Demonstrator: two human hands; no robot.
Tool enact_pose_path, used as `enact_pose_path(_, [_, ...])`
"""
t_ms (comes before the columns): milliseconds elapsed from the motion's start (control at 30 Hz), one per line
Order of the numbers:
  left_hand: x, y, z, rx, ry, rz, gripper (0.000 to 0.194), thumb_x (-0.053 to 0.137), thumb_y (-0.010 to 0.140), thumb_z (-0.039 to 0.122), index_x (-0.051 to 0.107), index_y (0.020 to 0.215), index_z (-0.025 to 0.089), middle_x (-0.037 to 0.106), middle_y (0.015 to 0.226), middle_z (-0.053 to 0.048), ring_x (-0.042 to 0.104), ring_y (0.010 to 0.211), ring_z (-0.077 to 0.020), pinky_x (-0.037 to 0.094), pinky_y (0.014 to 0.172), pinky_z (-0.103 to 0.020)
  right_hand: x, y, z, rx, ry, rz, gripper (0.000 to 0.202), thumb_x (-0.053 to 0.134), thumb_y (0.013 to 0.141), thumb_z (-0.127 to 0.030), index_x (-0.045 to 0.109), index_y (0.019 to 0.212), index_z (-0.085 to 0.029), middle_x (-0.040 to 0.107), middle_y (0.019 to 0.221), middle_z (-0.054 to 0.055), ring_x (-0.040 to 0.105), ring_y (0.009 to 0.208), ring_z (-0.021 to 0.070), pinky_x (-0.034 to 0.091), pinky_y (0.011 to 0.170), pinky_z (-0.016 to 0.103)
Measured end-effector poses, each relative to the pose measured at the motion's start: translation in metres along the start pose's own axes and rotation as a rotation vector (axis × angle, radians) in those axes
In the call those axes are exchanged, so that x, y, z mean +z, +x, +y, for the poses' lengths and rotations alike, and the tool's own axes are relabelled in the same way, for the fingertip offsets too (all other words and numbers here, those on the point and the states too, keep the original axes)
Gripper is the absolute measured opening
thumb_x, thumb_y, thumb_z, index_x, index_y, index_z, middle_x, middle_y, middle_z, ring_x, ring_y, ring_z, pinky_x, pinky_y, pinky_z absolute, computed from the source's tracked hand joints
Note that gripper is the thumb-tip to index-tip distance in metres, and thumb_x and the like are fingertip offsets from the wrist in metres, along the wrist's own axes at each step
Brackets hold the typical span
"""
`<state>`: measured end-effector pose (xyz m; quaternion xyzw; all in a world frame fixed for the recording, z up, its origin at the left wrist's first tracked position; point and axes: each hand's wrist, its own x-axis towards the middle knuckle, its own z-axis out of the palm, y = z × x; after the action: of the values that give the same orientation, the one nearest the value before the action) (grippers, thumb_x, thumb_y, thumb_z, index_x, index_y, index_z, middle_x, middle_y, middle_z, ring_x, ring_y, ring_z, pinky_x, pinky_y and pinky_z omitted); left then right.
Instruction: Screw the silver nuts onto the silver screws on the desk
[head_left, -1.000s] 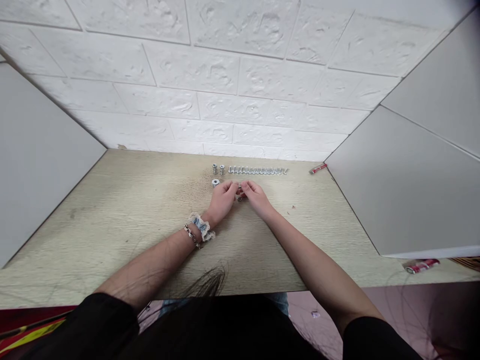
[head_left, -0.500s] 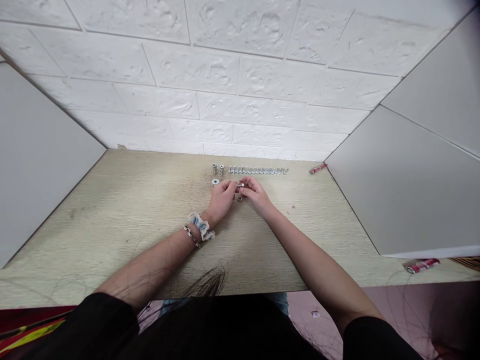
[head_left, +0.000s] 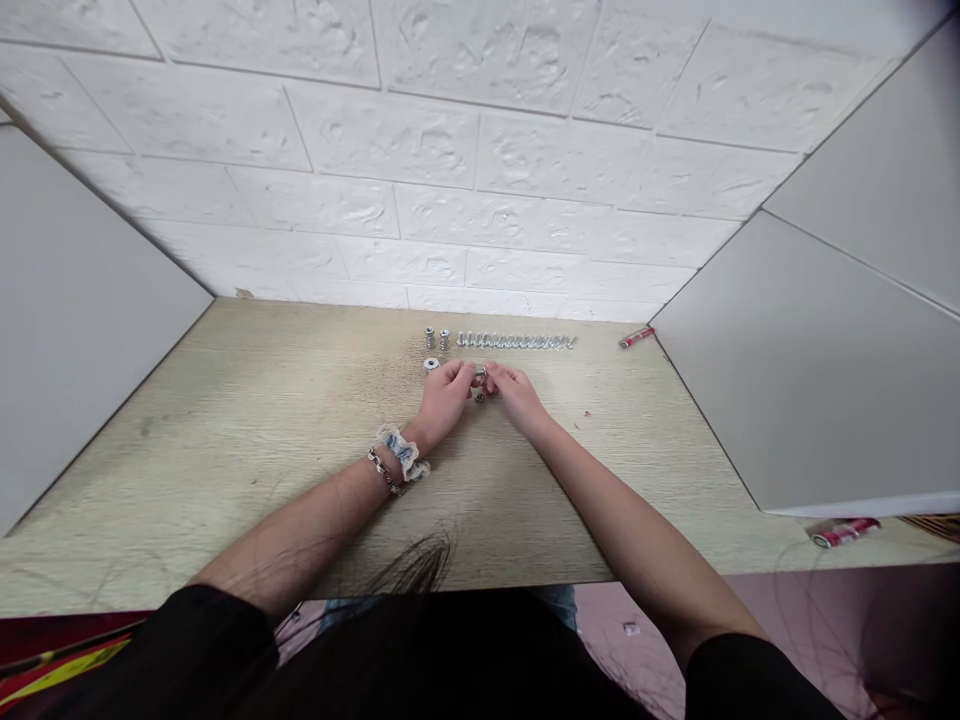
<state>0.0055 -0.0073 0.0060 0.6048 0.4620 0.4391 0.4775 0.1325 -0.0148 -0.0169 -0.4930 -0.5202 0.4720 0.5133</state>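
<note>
A small silver bolt [head_left: 481,373] lies level between my two hands, just above the table. My left hand [head_left: 442,396] is closed, its thumb and fingers pinching one end. At the other end, the fingertips of my right hand [head_left: 517,400] are pressed together on the bolt. Fingers hide much of it. Below the bolt a small metal nut [head_left: 480,398] sits on the wood. A round washer-like metal piece [head_left: 430,365] is just beyond my left hand, partly covered by it.
A row of several silver bolts [head_left: 517,341] runs along the back of the wooden table [head_left: 285,400]. Left of it stand two small stacked metal pieces [head_left: 436,338]. Red cylinders, like batteries, lie at the back right [head_left: 636,337] and front right [head_left: 846,532]. White walls enclose the table.
My right hand's fingers have drawn together and curled around the bolt's right end. My left hand has stayed in place.
</note>
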Motion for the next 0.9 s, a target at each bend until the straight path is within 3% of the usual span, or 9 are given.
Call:
enact_pose_path(200, [0.0007,-0.0022,0.0032,-0.002,0.016,-0.041,0.031,0.045,0.077,0.035,0.048,0.052,0.016,0.044,0.048,0.004,0.040,0.049,-0.0086,0.033,0.053,-0.023,0.0009,0.0003,0.0019,0.079,0.041,0.040,0.055,0.052,0.065,-0.071,0.044,0.051,-0.018,0.041,0.051,-0.003,0.037,0.051,0.0088,0.028,0.050,0.024])
enact_pose_path(433, [0.0005,-0.0017,0.0026,-0.019,0.041,-0.012,0.031,0.045,0.076,0.034,0.047,0.050,0.017,0.044,0.047,0.004,0.040,0.049,-0.0089,0.033,0.052,-0.023,-0.0004,-0.0005,0.0004,0.062,0.035,-0.016,0.047,0.055,0.068,-0.064,0.052,0.062,-0.018,0.046,0.055,-0.003,0.040,0.053,0.0089,0.031,0.052,0.024])
enact_pose_path(900, [-0.0005,0.0016,-0.0023,-0.031,0.018,0.045,0.030,0.045,0.077,0.035,0.048,0.054,0.016,0.044,0.047,0.004,0.039,0.047,-0.0084,0.032,0.051,-0.023,0.0000,0.0024,0.0036,0.031,0.152,-0.020,0.037,0.069,0.062,-0.047,0.057,0.081,-0.018,0.059,0.073,-0.001,0.053,0.067,0.0096,0.040,0.061,0.024])
